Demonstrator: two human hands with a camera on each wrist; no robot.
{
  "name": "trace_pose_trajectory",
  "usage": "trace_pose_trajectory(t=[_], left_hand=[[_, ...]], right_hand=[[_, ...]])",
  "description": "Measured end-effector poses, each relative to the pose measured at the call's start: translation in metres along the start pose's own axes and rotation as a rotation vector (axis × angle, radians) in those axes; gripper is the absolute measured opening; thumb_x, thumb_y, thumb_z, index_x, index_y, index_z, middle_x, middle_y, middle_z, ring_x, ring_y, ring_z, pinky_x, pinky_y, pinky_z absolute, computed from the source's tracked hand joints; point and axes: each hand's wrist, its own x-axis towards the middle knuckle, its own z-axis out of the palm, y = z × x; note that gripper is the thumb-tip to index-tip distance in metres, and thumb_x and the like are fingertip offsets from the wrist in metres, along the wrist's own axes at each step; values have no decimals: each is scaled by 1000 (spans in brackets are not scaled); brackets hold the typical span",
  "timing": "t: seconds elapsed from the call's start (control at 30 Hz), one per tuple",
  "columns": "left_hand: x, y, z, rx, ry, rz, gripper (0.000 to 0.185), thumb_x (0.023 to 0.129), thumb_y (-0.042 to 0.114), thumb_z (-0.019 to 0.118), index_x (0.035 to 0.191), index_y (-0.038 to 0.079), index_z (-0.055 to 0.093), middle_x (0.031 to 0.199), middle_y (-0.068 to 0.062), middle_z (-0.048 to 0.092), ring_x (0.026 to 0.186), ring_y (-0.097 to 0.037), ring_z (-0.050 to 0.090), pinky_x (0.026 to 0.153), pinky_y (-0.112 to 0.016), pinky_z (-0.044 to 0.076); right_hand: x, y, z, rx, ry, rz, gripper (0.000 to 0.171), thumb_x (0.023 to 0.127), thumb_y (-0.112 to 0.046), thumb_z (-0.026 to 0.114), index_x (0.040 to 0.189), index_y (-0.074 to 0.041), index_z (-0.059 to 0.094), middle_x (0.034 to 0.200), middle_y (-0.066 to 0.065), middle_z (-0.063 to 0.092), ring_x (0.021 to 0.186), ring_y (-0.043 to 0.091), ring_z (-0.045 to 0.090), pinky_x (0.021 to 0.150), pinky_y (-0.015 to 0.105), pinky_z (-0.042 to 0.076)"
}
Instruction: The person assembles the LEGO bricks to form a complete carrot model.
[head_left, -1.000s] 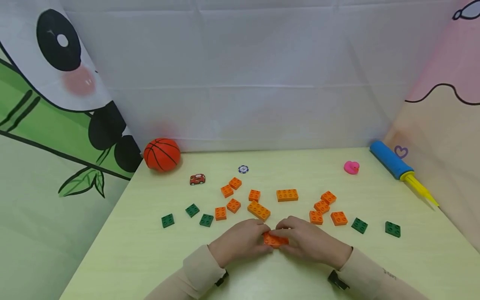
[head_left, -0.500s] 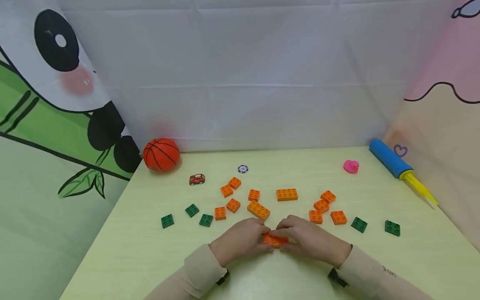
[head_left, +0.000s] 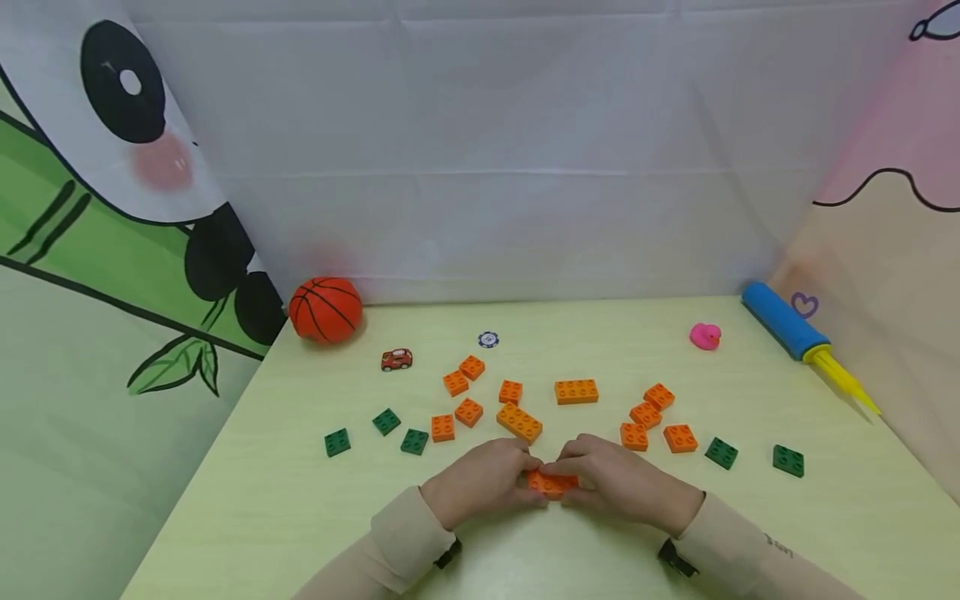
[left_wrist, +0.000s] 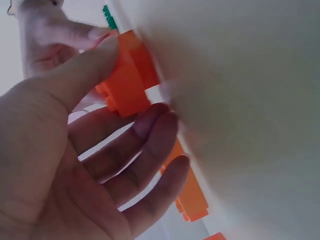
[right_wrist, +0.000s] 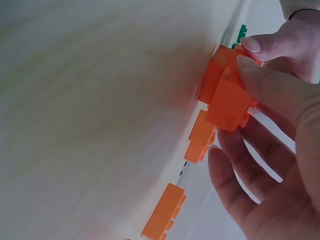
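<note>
The orange brick (head_left: 552, 482) sits low on the table (head_left: 300, 500), pinched between both hands, and most of it is hidden from above: only a short strip of its top shows between the fingertips. The wrist views give more, showing what looks like two orange pieces stacked, studs showing on the outer one, but whether they are fully pressed together I cannot tell. Its long axis runs side to side, from one hand across to the other, lying flat on the tabletop.

The left hand (head_left: 483, 482) grips the brick's left end, thumb on one face and fingers curled under and around. The right hand (head_left: 618, 482) grips the right end the same way, thumb and forefinger closed narrowly on it. The fingertips of the two hands nearly meet over the brick.

Just beyond the grip, on the far side, lies a long orange brick (head_left: 518, 422), angled. Further out from it a second long orange brick (head_left: 576, 392) lies crosswise. Small orange squares scatter to the far left (head_left: 442, 427) and far right (head_left: 679, 438) of the grip, with green squares (head_left: 414, 441) outside those on both sides. Well away at the table's far edge stand a basketball (head_left: 326, 309), a red toy car (head_left: 396, 359), a pink duck (head_left: 705, 336) and a blue pump (head_left: 783, 320), whose yellow tip points toward the right edge.
</note>
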Motion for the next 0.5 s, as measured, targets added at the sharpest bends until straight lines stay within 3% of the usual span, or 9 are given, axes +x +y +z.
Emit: trace_pose_trajectory(t=[0.2,0.33,0.5], left_hand=[[2,-3,-4,-106,-14,8,35,86,41,78,113,19,75,85,14,58,70,-6,50,65,-20,44],[2,-5,-9,-185,1,33,30,86,30,80,113,18,76,95,16,67,77,-2,56,72,-18,49],[3,-7,-12,-202,13,49,31,85,24,80,115,16,75,103,14,71,86,1,60,78,-17,51]], right_hand=[[1,0,-1,-4,-6,14,38,90,-29,75,127,-24,70,110,-13,66,100,6,57,86,25,53],[1,0,-2,-12,-26,51,36,89,-31,75,125,-25,71,111,-13,66,101,7,58,86,26,54],[0,1,-6,-11,-50,61,38,89,-33,75,126,-26,70,114,-11,66,104,9,59,88,30,54]])
